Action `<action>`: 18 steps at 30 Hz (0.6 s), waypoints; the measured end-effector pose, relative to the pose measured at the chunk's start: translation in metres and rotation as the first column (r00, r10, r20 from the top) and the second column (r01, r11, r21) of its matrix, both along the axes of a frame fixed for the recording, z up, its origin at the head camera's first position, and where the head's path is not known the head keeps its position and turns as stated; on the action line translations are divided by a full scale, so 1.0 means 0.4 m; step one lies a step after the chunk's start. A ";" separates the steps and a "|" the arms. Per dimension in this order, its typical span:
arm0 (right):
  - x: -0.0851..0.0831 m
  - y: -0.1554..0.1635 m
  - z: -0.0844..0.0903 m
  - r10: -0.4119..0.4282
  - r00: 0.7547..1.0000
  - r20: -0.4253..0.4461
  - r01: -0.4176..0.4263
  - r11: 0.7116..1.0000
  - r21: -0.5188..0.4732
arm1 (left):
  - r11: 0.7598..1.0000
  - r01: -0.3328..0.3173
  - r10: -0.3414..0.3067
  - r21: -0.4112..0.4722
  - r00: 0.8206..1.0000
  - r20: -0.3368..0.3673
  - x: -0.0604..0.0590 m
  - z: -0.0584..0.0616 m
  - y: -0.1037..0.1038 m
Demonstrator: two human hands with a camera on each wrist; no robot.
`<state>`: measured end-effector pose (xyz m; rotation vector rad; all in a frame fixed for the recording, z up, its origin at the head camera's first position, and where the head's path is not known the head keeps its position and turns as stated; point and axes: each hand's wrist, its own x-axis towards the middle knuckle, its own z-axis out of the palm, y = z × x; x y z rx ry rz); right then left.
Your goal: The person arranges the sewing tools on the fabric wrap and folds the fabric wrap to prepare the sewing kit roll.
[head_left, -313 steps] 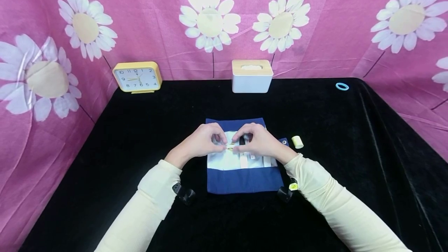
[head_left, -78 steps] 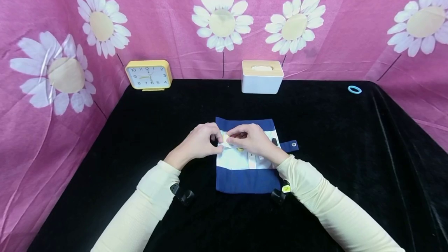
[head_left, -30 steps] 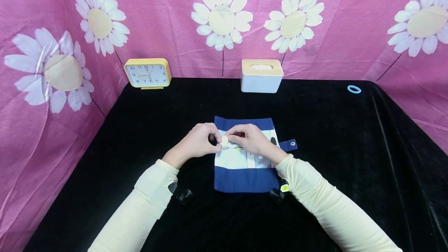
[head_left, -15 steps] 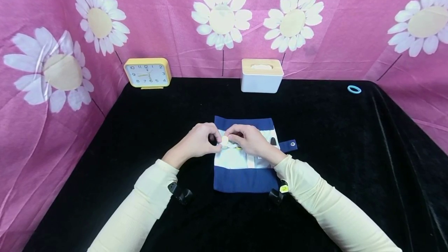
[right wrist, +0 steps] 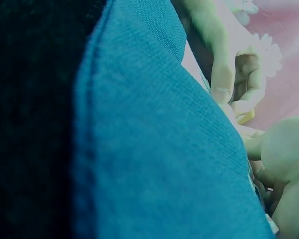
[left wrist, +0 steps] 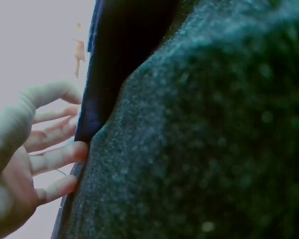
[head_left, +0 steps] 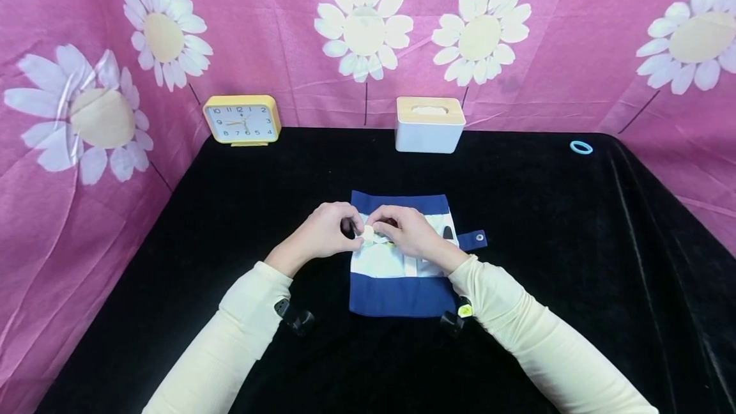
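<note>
Black tablecloth point(head_left: 535, 222); navy-white pouch point(head_left: 397, 295), round pale piece point(head_left: 368, 233)

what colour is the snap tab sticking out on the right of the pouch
The snap tab is dark blue; head view shows it best.

Blue-and-white cloth point(head_left: 381, 267) lies beneath the right hand point(head_left: 409, 232); beyond that hand, black tabletop point(head_left: 517, 197) and pink, white-daisied backdrop point(head_left: 259, 37).

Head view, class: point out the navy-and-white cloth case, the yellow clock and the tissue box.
Cloth case point(head_left: 401, 296): head view, on its lower navy band.
Yellow clock point(head_left: 242, 122): head view, on its white dial.
Tissue box point(head_left: 428, 137): head view, on its white front.
</note>
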<state>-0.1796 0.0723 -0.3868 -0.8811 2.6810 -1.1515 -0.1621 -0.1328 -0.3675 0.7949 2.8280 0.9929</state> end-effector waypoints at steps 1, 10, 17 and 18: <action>0.000 0.000 0.000 0.000 1.000 0.008 0.000 1.000 0.002 | 1.000 -0.002 0.002 0.000 1.000 0.007 0.000 0.000 0.000; 0.003 0.001 0.004 0.003 0.997 0.071 -0.004 1.000 0.011 | 1.000 -0.027 0.027 0.013 0.998 0.058 -0.001 0.000 -0.004; 0.005 0.008 0.000 0.021 0.996 0.088 -0.020 1.000 -0.014 | 0.999 -0.037 0.036 0.015 0.998 0.053 -0.002 0.000 -0.005; 0.005 0.009 0.000 0.027 0.996 0.089 -0.025 1.000 -0.018 | 0.999 -0.036 0.035 0.015 0.998 0.052 -0.002 -0.001 -0.005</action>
